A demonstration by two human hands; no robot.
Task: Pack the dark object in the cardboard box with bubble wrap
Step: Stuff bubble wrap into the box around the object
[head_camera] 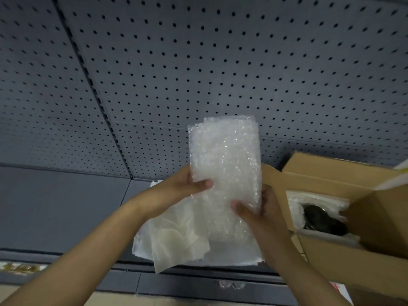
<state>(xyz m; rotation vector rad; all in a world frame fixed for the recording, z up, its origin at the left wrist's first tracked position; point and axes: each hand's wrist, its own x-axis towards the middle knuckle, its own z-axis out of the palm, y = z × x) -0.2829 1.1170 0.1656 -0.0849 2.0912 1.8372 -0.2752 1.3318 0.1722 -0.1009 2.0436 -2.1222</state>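
Observation:
A folded sheet of clear bubble wrap (225,160) is held upright in front of me, above the shelf. My left hand (185,184) grips its lower left edge, thumb on the front. My right hand (256,208) grips its lower right corner. To the right stands an open cardboard box (331,246) with its flaps up. Inside it lies the dark object (322,219), nested in white padding, partly hidden by the box's near wall and right flap.
A grey pegboard wall (198,62) rises behind a dark grey shelf (55,206). On the shelf below my hands lies a pile of white plastic bags and sheets (176,241). A scrap of bubble wrap (230,284) lies below the shelf edge.

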